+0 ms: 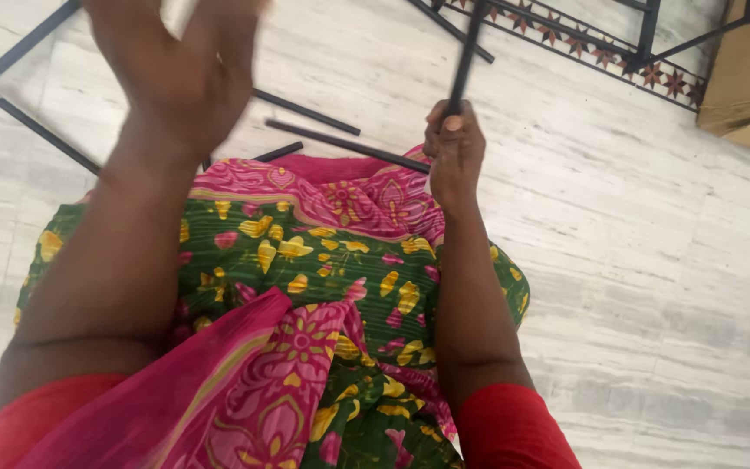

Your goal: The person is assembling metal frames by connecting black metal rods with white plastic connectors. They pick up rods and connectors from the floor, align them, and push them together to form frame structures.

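Near the top centre of the frame, my right hand [454, 155] wraps its fingers around a thin black rod [467, 54] that rises to the upper edge. At upper left, my blurred left hand [175, 65] lifts empty, fingers loosely spread, above more black rods [345, 145] on the pale marble floor [635, 243].

Your right hand [454, 155] grips a thin black metal rod [467, 54], fingers closed round its lower end; the rod stands nearly upright, running toward 12 o'clock and leaning slightly to 1. Your left hand [175, 69], at 10 o'clock, is raised, blurred and holds nothing. Nearest it, two more black rods [345, 144] lie flat on the floor, between your hands.
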